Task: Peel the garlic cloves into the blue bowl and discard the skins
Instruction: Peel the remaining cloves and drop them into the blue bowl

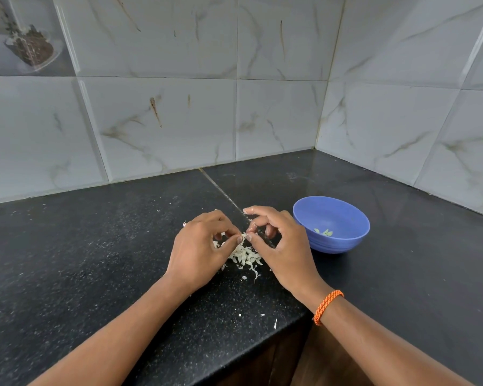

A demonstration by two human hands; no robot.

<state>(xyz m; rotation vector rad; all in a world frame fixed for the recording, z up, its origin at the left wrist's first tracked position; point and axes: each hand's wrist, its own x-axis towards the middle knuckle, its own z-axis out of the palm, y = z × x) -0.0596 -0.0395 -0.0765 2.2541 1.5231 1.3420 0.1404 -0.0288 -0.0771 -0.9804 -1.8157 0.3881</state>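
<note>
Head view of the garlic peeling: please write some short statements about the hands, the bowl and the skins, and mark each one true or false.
1. The blue bowl stands to the right of both hands. True.
2. The blue bowl is empty. False: a few pale peeled cloves lie in its bottom.
3. The left hand and the right hand pinch a small piece of garlic between their fingertips. True.
4. The pile of skins lies inside the bowl. False: it lies on the black counter, under the hands.
5. An orange band is on the left wrist. False: it is on the right wrist.
</note>
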